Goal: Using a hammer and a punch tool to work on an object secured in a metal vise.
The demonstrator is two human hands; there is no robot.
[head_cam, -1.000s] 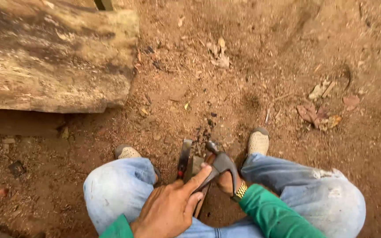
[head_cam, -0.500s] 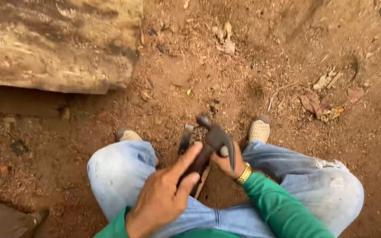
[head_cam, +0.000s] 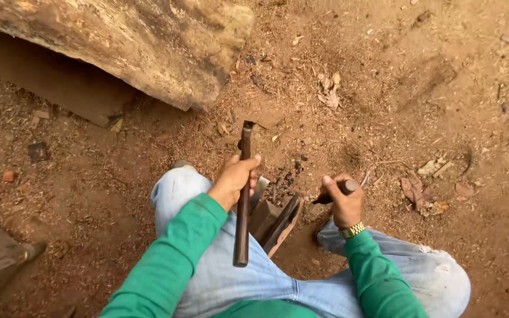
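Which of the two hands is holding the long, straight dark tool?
The left hand grips the long dark tool; the right hand, wearing a gold watch, holds a short rounded handle.

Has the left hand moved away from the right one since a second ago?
Yes. The left hand, gripping a long tool, has gone left over the knee, apart from the right hand; both were together between the shoes.

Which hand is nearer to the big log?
Left. The left hand, gripping a long dark tool, sits just below the log; the right hand is farther off to the side.
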